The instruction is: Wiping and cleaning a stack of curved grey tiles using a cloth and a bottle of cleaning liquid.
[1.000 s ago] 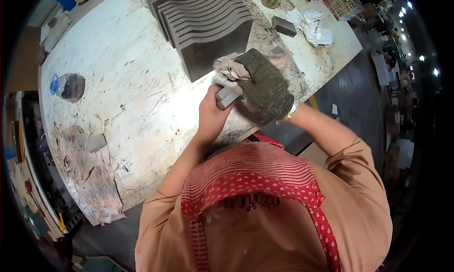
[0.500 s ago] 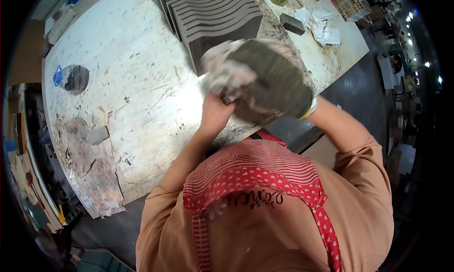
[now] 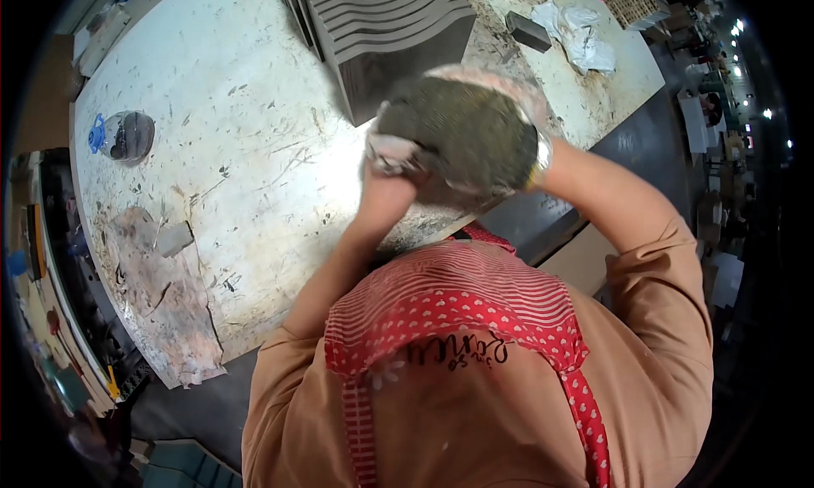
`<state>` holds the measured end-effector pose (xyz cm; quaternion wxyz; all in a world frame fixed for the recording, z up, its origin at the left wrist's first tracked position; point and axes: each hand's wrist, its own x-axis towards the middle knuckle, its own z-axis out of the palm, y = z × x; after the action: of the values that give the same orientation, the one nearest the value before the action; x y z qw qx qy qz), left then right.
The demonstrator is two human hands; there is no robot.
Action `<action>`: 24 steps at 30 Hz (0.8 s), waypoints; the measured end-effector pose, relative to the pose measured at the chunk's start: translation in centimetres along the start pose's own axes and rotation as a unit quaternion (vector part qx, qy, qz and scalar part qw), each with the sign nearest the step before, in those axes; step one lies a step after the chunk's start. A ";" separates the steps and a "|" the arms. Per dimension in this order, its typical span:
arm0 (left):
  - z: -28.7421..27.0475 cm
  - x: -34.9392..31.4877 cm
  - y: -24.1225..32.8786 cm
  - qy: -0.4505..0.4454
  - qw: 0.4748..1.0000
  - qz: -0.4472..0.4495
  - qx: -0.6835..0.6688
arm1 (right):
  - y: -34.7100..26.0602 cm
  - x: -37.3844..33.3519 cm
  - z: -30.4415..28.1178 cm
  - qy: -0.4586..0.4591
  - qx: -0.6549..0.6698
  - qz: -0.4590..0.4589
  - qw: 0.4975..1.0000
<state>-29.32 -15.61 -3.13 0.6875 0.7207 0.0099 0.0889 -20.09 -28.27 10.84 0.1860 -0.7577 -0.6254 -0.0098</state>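
Observation:
My right hand (image 3: 465, 130), in a dark green work glove with a pale cuff, is closed over a bunched, stained rag (image 3: 393, 152) near the table's front edge. Close against it, my bare left hand (image 3: 388, 193) is closed, its fingers mostly hidden under the glove and rag. What the left hand grips cannot be made out. Just beyond both hands stands a row of dark grey-brown panels (image 3: 386, 51) with wavy top edges, packed side by side.
The worktable (image 3: 246, 174) is pale and stained. At left are a clear container (image 3: 129, 136) with a blue cap and a stained cloth (image 3: 157, 293) bearing a grey block (image 3: 175, 239). A dark block (image 3: 527, 32), white plastic (image 3: 585, 43) and a woven basket (image 3: 627, 0) stand far right.
The gloved hand has shifted slightly and turned over the rag, so less of the rag shows. The left hand stays nearly in place beneath it. The panels have not moved on the table.

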 end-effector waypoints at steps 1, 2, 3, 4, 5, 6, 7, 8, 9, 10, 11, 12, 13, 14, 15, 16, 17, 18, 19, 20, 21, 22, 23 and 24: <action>-0.2 0.1 0.1 -0.015 0.994 -0.017 0.106 | 0.3 0.7 -0.3 -0.020 -0.023 -0.015 0.999; -0.1 0.3 0.2 -0.012 0.990 0.018 0.139 | 1.0 1.5 -1.0 -0.031 -0.049 -0.033 0.998; 0.0 0.2 0.4 -0.028 0.994 0.043 0.094 | 1.8 1.8 -2.5 -0.211 -0.041 0.099 0.972; 0.1 0.0 0.5 -0.020 0.998 0.032 0.056 | 2.8 2.9 -3.1 -0.238 -0.035 0.183 0.953; 0.1 -0.2 0.6 -0.029 0.999 0.036 0.022 | 3.0 3.1 -3.7 -0.247 -0.034 0.269 0.930; 0.0 -0.5 0.5 -0.039 0.999 0.011 0.008 | 3.0 3.3 -3.9 -0.283 -0.054 0.289 0.913; -0.1 -0.6 0.3 -0.061 0.995 -0.069 0.045 | 2.8 3.3 -3.8 -0.233 -0.046 0.155 0.959; -0.3 -0.9 0.2 -0.098 0.982 -0.140 0.083 | 2.1 3.0 -3.2 -0.140 -0.047 0.021 0.989; -0.7 -0.5 -0.2 -0.123 0.968 -0.184 0.122 | 1.4 2.7 -2.2 -0.061 -0.082 -0.122 0.987; -0.6 -1.2 -0.2 -0.044 0.987 -0.106 -0.112 | -0.3 1.9 -0.9 -0.057 0.139 0.102 0.983; -0.9 -0.7 -0.4 -0.035 0.980 0.149 0.126 | -1.1 1.6 0.4 -0.037 0.000 -0.025 0.999; -0.9 -1.0 -0.3 -0.050 0.994 0.072 0.071 | -1.2 1.9 1.4 -0.019 -0.007 -0.008 1.000; -1.0 -0.9 -0.3 -0.081 0.995 -0.044 0.027 | -1.0 2.1 1.9 0.005 -0.012 -0.026 1.000; -0.8 -1.0 -0.2 -0.070 0.997 -0.036 0.022 | -0.6 2.6 2.2 -0.058 -0.021 -0.030 0.998; -0.7 -1.1 0.1 -0.076 0.995 -0.063 0.030 | 0.4 3.1 1.8 -0.108 -0.030 -0.049 0.993; -0.5 -1.0 0.4 -0.066 0.992 -0.101 0.036 | 1.4 3.6 1.1 -0.120 -0.041 -0.091 0.988; -0.4 -1.3 0.8 -0.104 0.982 -0.132 0.082 | 2.7 4.4 0.1 -0.177 0.059 0.074 0.980; 0.0 -1.3 1.1 -0.077 0.993 -0.051 0.076 | 3.1 4.0 -1.2 -0.167 0.088 0.084 0.978; 0.2 -1.3 1.3 -0.036 0.996 0.040 0.064 | 3.3 3.5 -1.9 -0.162 0.119 0.092 0.975; 0.1 -1.4 1.5 -0.037 0.997 0.046 0.058 | 3.0 3.0 -2.4 -0.160 0.153 0.101 0.970; 0.0 -1.4 1.5 -0.015 0.996 0.064 0.058 | 2.7 2.0 -2.8 -0.141 0.177 0.111 0.968; -0.2 -1.3 1.5 -0.002 0.995 0.084 0.060 | 1.6 1.3 -1.9 -0.101 0.191 0.050 0.975; -0.4 -1.2 1.4 0.009 0.991 0.112 0.067 | 0.3 0.4 -0.6 -0.055 0.209 0.098 0.971; -0.6 -0.9 1.2 -0.049 0.984 0.079 0.149 | -0.4 0.0 0.5 -0.018 0.149 0.076 0.986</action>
<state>-30.40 -15.16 -2.03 0.5626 0.8172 -0.0674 0.1050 -20.59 -28.06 10.50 0.2854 -0.7671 -0.5636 0.1116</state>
